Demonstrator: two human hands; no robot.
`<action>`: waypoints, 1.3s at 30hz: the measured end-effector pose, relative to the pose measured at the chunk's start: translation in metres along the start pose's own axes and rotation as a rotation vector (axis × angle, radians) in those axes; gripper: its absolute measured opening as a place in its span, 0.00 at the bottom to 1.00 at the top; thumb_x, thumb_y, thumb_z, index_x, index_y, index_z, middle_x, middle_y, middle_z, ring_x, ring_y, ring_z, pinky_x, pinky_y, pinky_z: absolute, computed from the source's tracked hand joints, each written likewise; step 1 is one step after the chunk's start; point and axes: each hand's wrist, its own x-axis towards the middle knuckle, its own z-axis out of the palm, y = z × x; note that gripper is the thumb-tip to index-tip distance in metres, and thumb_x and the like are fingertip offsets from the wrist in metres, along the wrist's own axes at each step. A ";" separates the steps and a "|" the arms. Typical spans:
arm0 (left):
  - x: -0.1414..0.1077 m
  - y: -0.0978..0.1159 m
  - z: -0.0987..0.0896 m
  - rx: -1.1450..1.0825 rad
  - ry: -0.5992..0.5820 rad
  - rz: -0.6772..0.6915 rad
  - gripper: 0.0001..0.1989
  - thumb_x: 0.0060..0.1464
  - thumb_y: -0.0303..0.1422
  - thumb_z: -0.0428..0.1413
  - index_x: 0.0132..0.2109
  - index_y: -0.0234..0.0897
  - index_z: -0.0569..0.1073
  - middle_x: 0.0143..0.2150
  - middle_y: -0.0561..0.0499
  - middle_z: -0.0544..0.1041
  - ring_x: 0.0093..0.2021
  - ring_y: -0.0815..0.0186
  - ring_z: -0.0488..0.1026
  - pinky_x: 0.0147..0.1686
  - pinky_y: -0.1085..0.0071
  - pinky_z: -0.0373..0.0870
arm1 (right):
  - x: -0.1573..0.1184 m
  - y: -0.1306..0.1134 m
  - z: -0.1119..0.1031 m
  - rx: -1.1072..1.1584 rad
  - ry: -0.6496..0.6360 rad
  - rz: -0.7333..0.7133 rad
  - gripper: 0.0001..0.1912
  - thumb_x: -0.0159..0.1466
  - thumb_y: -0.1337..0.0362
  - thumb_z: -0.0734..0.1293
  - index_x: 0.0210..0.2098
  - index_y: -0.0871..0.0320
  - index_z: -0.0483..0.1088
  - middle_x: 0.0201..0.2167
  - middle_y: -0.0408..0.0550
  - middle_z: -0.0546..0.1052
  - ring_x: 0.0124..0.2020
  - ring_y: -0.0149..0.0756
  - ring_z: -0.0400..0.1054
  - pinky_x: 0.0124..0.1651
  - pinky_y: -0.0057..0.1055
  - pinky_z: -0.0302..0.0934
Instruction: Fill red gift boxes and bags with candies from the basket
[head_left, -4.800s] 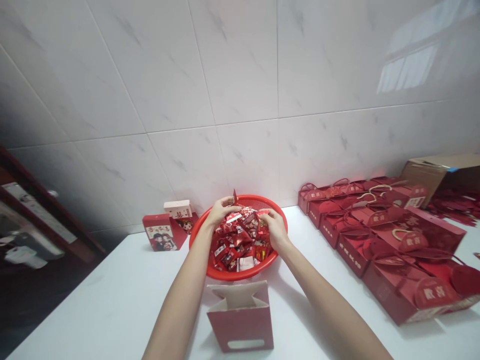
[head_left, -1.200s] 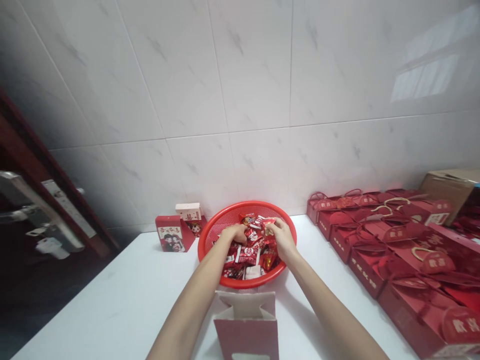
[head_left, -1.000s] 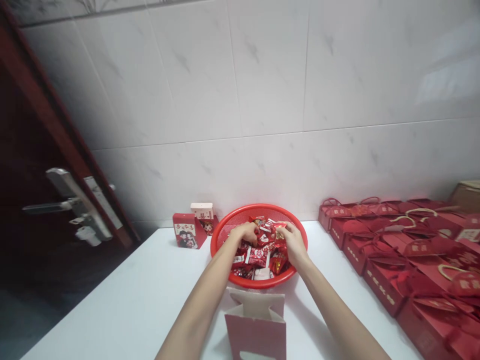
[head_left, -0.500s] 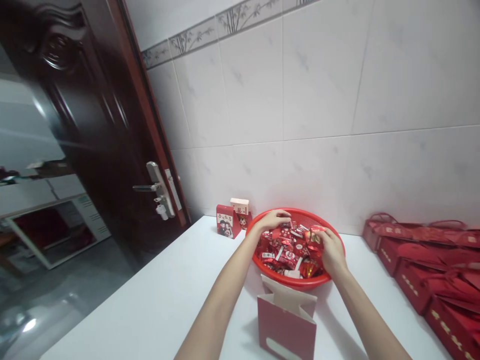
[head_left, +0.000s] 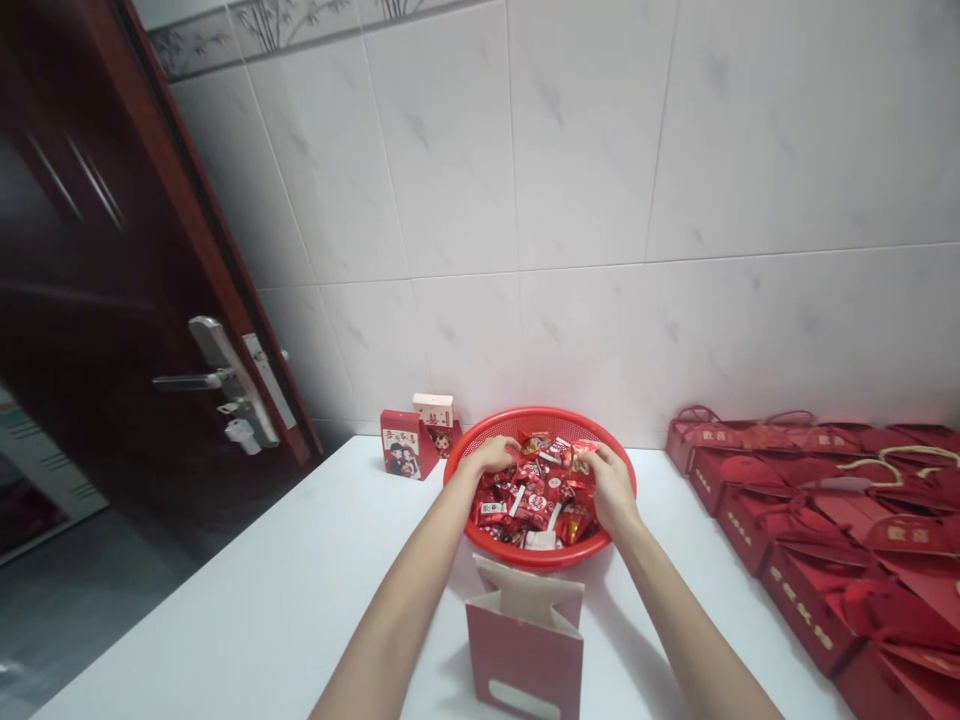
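A red plastic basket stands against the wall, heaped with wrapped candies, mostly red. My left hand reaches over its left rim, fingers together and curled down at the candies; whatever they grip is hidden. At the right side, my right hand pinches a shiny red candy packet above the pile. Between my forearms, in front of the basket, an upright dark-red paper gift box has its top unfolded, showing a pale inside and an oval cut-out low on its front.
Two small printed boxes, a red one and a cream-topped one, stand left of the basket. Rows of red gift boxes with cord handles fill the right of the white table. A dark door with a lever handle is at left.
The view has turned right, so everything sits further left. My left hand has shifted back toward the basket's left side. My right hand still holds the candy packet at the right side.
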 end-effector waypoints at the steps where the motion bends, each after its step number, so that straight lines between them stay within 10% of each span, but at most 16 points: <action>1: 0.000 0.001 0.000 0.022 0.005 0.008 0.28 0.44 0.23 0.55 0.55 0.39 0.76 0.44 0.47 0.83 0.37 0.60 0.80 0.30 0.73 0.72 | 0.000 0.000 0.000 0.004 0.003 0.001 0.04 0.44 0.64 0.69 0.22 0.55 0.71 0.21 0.41 0.75 0.26 0.36 0.67 0.30 0.31 0.59; 9: -0.003 0.016 0.013 0.202 -0.002 0.146 0.16 0.53 0.30 0.56 0.50 0.41 0.78 0.50 0.49 0.81 0.47 0.61 0.78 0.46 0.72 0.71 | -0.003 0.001 0.003 0.026 -0.003 0.023 0.04 0.45 0.64 0.69 0.22 0.55 0.70 0.22 0.42 0.76 0.26 0.37 0.69 0.30 0.31 0.61; 19: 0.009 0.032 0.038 0.447 -0.036 0.049 0.23 0.40 0.39 0.66 0.46 0.38 0.78 0.54 0.34 0.77 0.60 0.39 0.67 0.59 0.45 0.59 | 0.000 0.001 0.000 0.000 -0.014 -0.033 0.05 0.45 0.64 0.70 0.23 0.54 0.72 0.24 0.43 0.77 0.30 0.38 0.70 0.35 0.32 0.62; 27: 0.009 0.029 0.024 0.366 -0.080 0.111 0.20 0.38 0.32 0.66 0.43 0.43 0.80 0.40 0.47 0.82 0.44 0.52 0.78 0.45 0.64 0.71 | 0.002 0.003 0.003 0.050 0.017 -0.008 0.05 0.45 0.62 0.69 0.21 0.54 0.69 0.21 0.40 0.75 0.26 0.36 0.67 0.30 0.30 0.60; 39: -0.019 0.033 -0.011 -0.171 0.095 0.383 0.31 0.38 0.18 0.56 0.53 0.37 0.77 0.55 0.49 0.77 0.54 0.60 0.73 0.55 0.70 0.69 | 0.000 0.002 0.004 0.067 0.017 0.043 0.06 0.45 0.63 0.70 0.23 0.54 0.70 0.20 0.40 0.75 0.26 0.36 0.68 0.31 0.32 0.61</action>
